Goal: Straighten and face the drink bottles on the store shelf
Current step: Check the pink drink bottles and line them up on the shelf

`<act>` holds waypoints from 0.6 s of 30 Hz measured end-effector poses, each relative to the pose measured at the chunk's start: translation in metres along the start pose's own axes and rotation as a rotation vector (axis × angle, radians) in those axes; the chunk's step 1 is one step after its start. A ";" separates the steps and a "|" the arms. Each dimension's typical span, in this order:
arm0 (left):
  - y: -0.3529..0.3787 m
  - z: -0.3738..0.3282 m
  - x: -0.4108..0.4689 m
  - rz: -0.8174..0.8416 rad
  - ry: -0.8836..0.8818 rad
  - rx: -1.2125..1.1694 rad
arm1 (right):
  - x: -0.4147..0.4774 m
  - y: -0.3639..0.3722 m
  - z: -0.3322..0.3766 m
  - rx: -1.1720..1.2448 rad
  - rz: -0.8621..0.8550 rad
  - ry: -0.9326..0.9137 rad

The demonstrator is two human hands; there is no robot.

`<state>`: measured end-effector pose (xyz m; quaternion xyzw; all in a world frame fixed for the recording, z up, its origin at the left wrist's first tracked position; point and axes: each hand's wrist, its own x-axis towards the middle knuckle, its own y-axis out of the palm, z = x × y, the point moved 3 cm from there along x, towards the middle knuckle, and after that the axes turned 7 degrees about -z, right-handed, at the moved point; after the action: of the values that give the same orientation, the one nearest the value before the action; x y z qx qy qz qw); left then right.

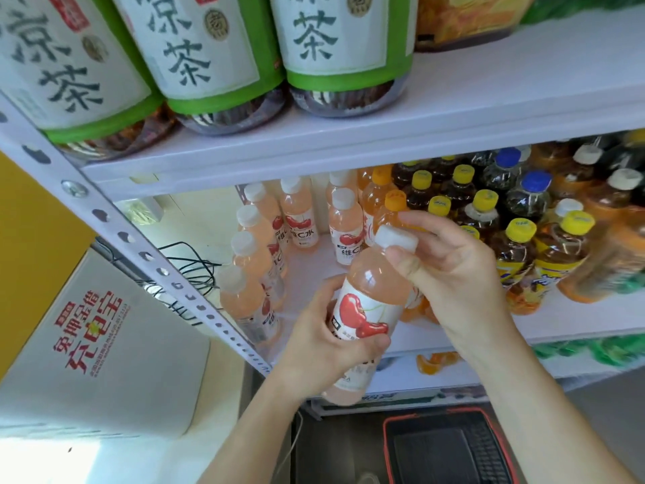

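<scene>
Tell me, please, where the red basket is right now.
The red basket sits on the floor at the bottom of the head view, below the shelf edge, under the right forearm.

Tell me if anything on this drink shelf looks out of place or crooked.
Yes. One pink bottle is off the shelf, tilted, held by the left hand and right hand. The pink bottles at the left lean unevenly.

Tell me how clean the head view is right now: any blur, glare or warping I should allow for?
Head view: wide-angle warping bows the upper shelf edge and leans the green-label tea bottles; the yellow-cap bottles at far right smear soft; bright washout at the bottom left; the held pink bottle and both hands stay fairly sharp.
</scene>
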<state>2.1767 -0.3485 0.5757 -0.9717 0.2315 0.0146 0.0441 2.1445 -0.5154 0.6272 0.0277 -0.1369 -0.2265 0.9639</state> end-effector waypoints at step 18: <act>0.010 0.002 0.003 -0.159 -0.224 -0.475 | -0.084 0.004 -0.020 -0.098 0.148 0.336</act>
<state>2.1751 -0.3583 0.5724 -0.9623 0.1383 0.1722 -0.1585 2.0794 -0.4742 0.5876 0.0079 0.0354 -0.1534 0.9875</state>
